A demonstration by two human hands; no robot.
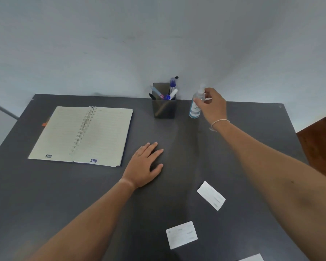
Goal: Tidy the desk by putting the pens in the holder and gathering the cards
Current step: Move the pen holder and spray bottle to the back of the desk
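A dark square pen holder (164, 108) stands at the back of the grey desk (64, 194), with several pens (171, 91) sticking out of it. Three white cards lie near me: one (211, 195) at the right, one (181, 234) closer in, and the corner of a third (252, 258) at the bottom edge. My left hand (146, 164) rests flat on the desk, fingers apart, holding nothing. My right hand (212, 104) reaches to the back and touches a clear sanitizer pump bottle (195, 108) just right of the holder, fingers loosely curled at its neck.
An open spiral notebook (83, 134) lies at the back left of the desk. A pale wall rises right behind the desk. A brown wooden surface (320, 140) shows past the desk's right edge.
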